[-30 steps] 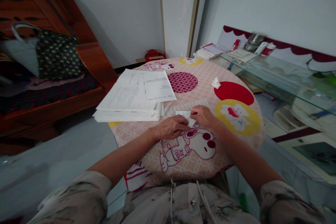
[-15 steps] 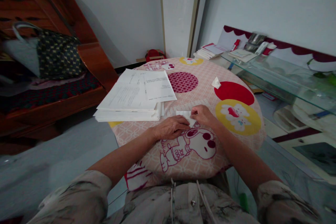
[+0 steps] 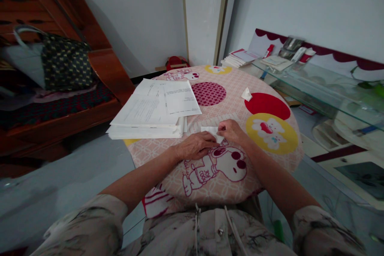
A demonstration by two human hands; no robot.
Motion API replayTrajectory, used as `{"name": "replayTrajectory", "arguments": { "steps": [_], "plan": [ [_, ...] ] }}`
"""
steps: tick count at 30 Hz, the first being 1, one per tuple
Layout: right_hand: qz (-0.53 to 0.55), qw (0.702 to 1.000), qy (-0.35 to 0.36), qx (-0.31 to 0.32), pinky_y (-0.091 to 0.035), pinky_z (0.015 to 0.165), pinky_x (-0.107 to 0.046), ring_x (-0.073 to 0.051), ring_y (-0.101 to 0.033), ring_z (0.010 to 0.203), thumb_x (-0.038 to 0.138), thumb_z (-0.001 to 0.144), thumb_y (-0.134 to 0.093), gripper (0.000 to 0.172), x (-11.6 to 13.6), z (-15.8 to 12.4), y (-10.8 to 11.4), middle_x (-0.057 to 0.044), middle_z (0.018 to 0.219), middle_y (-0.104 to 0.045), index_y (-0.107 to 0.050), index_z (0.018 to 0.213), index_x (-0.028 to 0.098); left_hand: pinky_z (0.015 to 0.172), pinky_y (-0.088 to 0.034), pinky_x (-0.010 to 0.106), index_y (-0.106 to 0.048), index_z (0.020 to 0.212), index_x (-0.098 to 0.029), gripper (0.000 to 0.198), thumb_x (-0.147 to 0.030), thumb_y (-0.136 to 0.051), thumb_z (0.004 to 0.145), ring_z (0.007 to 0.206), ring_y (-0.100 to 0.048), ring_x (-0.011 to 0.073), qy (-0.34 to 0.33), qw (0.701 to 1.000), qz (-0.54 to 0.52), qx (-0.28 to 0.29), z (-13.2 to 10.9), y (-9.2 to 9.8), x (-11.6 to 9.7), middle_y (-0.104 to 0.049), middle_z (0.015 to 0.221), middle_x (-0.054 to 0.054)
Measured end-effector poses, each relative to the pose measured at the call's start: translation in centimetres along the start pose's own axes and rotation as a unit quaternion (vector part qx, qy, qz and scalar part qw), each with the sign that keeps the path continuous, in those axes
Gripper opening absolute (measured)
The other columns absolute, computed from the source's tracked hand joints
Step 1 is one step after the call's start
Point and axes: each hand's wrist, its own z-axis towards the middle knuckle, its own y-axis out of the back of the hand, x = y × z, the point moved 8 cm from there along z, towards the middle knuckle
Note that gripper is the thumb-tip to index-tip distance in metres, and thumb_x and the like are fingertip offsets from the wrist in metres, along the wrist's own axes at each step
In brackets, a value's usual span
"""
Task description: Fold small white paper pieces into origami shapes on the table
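White slip (image 3: 210, 129) lies on the desk (image 3: 231, 100), its edge pinched in the grip of your right hand (image 3: 232, 131); your left hand (image 3: 196, 145) touches it, grip unclear.

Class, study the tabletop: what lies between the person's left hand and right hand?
The head view shows a small white paper between them on the patterned tablecloth, partly covered by the left hand, with the right hand at its right edge.
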Motion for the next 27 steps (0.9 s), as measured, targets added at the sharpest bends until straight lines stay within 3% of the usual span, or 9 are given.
{"name": "replayTrajectory", "arguments": {
  "steps": [13, 20, 27],
  "plan": [
    [0.019, 1.0, -0.017, -0.003, -0.036, 0.055, -0.024, -0.012, -0.052, 0.056, 0.016, 0.07, -0.069, 0.006, -0.4, 0.3, -0.2, 0.002, 0.057, -0.062, -0.07, 0.064, 0.017, 0.102, -0.047, 0.043, -0.066, 0.125, -0.019, 0.038, -0.017, -0.049, 0.091, 0.117, -0.057, 0.0266, -0.001, 1.0, 0.009, -0.007, -0.1, -0.2, 0.2, -0.063, 0.131, 0.013],
    [0.115, 0.976, 0.046, -0.178, -0.046, 0.067, -0.028, -0.018, -0.062, 0.072, 0.02, 0.081, -0.058, 0.015, -0.2, -2.2, 3.6, -0.005, 0.077, -0.07, -0.072, 0.078, 0.016, 0.1, -0.048, 0.044, -0.067, 0.124, -0.019, 0.037, -0.018, -0.048, 0.092, 0.115, -0.058, 0.0265, 0.004, 1.0, 0.004, -0.009, 0.0, 0.1, 0.1, -0.065, 0.129, 0.014],
    [0.093, 0.984, 0.134, -0.067, -0.045, 0.07, -0.028, -0.017, -0.06, 0.074, 0.009, 0.077, -0.061, 0.012, 1.1, -3.4, 1.5, -0.004, 0.076, -0.066, -0.069, 0.073, 0.017, 0.1, -0.047, 0.043, -0.067, 0.123, -0.018, 0.037, -0.016, -0.049, 0.091, 0.113, -0.058, 0.0264, 0.001, 1.0, 0.015, -0.009, 0.1, 0.0, 0.0, -0.065, 0.13, 0.012]
  ]
}}
